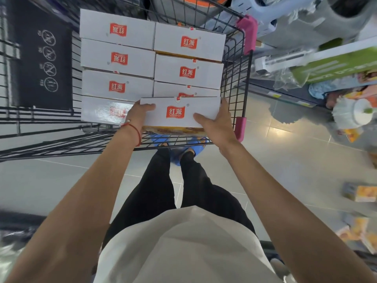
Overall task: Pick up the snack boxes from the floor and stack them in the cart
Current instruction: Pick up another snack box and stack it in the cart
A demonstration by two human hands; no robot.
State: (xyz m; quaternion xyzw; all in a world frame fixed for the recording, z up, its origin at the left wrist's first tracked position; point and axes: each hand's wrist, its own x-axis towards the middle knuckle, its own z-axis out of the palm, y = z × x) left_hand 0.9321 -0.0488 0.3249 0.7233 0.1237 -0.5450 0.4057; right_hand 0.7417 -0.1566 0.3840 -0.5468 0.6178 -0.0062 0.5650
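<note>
Both sets of fingers (224,107) were curled round the short ends of one white snack box (179,112). The thumbs lay flat on its lid and the rest were tucked down the sides and under, mostly out of sight. The left hand (135,117) gripped the left end and the right hand (216,125) the right end. The box was held level over the near right corner of the cart (234,88), overlapping the nearest box of the right-hand column (186,90) and just beside the left-hand column (117,58) of four; whether it touched anything beneath could not be told. The step in hand looked like the setting-down of this box. The next move seemed to call for lowering it square onto the right-hand column, edges in line with its neighbours, then drawing the fingers out from under without dragging it askew. On the tiled floor (285,160) to the right lay blurred orange packs (360,194), perhaps more to fetch
</note>
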